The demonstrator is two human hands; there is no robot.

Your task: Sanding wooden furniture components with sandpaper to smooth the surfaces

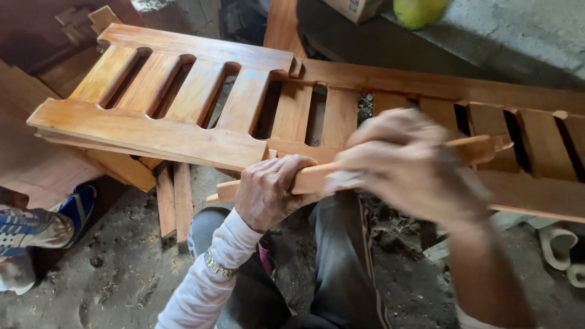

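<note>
My left hand grips a narrow orange-brown wooden slat that runs from lower left to upper right across the middle of the view. My right hand is closed over the same slat further right, blurred, with something pale pressed between its fingers and the wood; what it is I cannot tell. The slat's notched far end sticks out past my right hand. Under and behind the slat lie two slatted wooden panels, one at upper left and a longer one reaching to the right edge.
Loose planks lean below the left panel. A blue and white shoe lies at the left edge on the dirt floor. A green round fruit and a cardboard box sit at the top. A pale sandal lies at the right.
</note>
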